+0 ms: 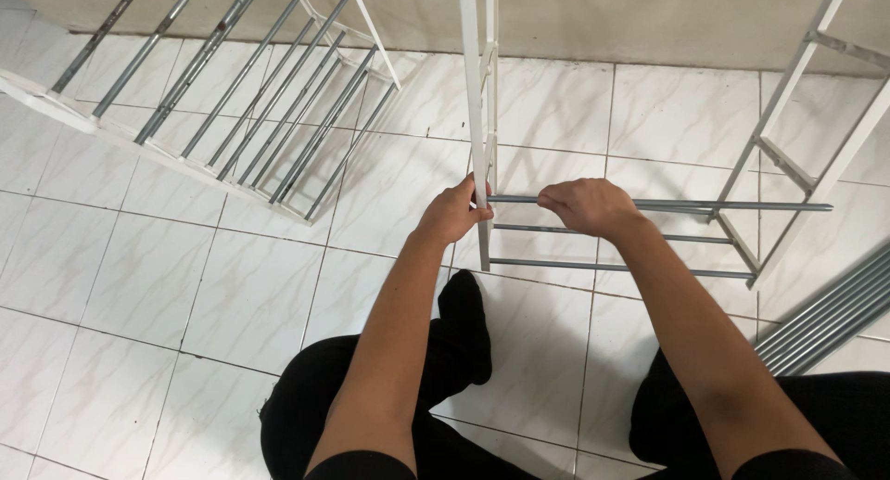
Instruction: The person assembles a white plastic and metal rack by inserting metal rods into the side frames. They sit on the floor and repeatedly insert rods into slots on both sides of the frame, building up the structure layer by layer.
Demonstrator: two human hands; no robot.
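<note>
Over a white tiled floor, the left hand grips a white upright where a grey rod meets it; the right hand is closed around that rod (two more rods run below). A second rack leans near the wall.
</note>
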